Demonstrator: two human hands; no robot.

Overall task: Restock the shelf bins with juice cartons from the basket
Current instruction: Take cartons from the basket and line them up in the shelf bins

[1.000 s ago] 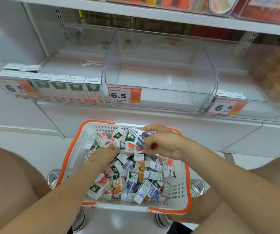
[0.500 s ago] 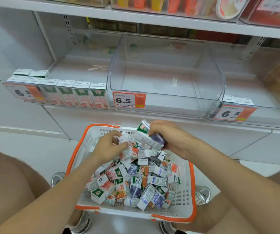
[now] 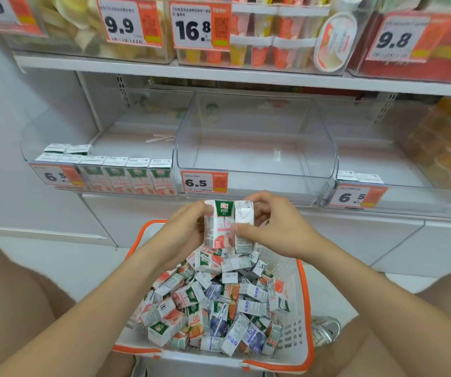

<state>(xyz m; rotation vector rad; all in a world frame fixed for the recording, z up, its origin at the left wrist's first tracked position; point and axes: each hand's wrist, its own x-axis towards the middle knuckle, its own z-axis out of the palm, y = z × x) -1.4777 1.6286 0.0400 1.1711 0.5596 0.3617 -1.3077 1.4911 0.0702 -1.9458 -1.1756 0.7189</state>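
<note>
A white basket with an orange rim (image 3: 304,317) stands on the floor between my knees, heaped with several small juice cartons (image 3: 213,308). Above its far edge both hands hold upright cartons side by side. My left hand (image 3: 183,229) grips a peach carton (image 3: 219,227) with a green top. My right hand (image 3: 276,227) grips a second carton (image 3: 243,227) showing its white side. Ahead, the left shelf bin (image 3: 56,148) has a front row of peach cartons (image 3: 126,175). The middle bin (image 3: 254,137) is bare inside. The right bin (image 3: 409,197) holds two cartons (image 3: 360,176) at its front left.
Price tags reading 6.5 (image 3: 204,182) hang on the bin fronts. An upper shelf (image 3: 219,74) carries clear boxes of fruit cups and snacks. A packet of orange goods (image 3: 444,142) sits at the far right. My bare knees flank the basket, and a shoe (image 3: 325,330) shows beside it.
Both hands rose out of the basket's pile, each with a carton, and came together above its far edge. The view tilted up, bringing the upper shelf into sight.
</note>
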